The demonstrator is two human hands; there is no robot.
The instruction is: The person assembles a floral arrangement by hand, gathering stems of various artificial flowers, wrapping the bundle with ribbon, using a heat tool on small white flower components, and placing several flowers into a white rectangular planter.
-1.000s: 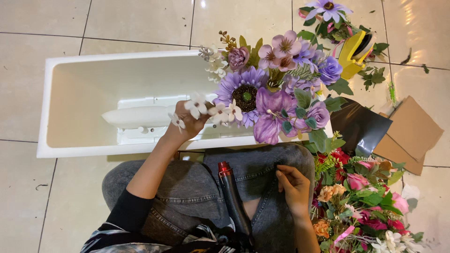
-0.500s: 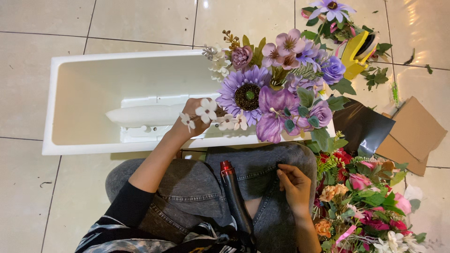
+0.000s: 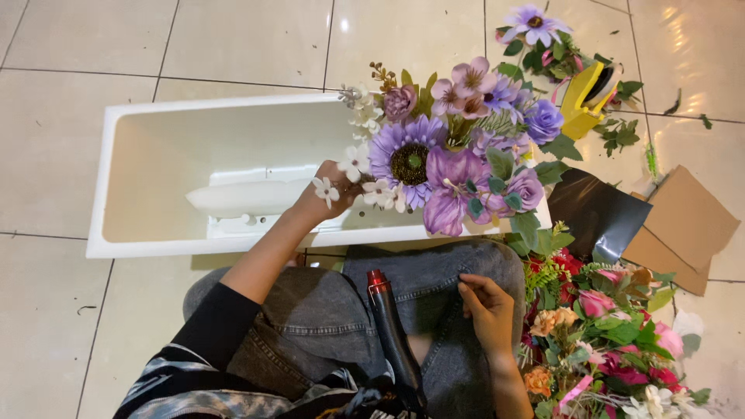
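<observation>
My left hand point(image 3: 324, 194) reaches into a long white planter box point(image 3: 147, 159) and holds a sprig of small white flowers point(image 3: 371, 186). The sprig sits against the left side of a purple and pink flower arrangement point(image 3: 458, 147) that fills the box's right end. My right hand point(image 3: 487, 306) rests on my jeans-covered knee with fingers loosely curled and nothing in it. A black glue gun with a red tip point(image 3: 390, 330) lies on my lap between my legs.
A heap of loose red, pink and orange artificial flowers point(image 3: 605, 334) lies at the right. A yellow tape dispenser point(image 3: 588, 97) and more purple flowers point(image 3: 535, 23) sit beyond the box. Black sheet point(image 3: 594, 213) and brown cardboard pieces point(image 3: 687, 225) lie on the tiled floor.
My left hand has pushed the white flower sprig a little further up and right, closer against the purple arrangement. My right hand stays on my knee.
</observation>
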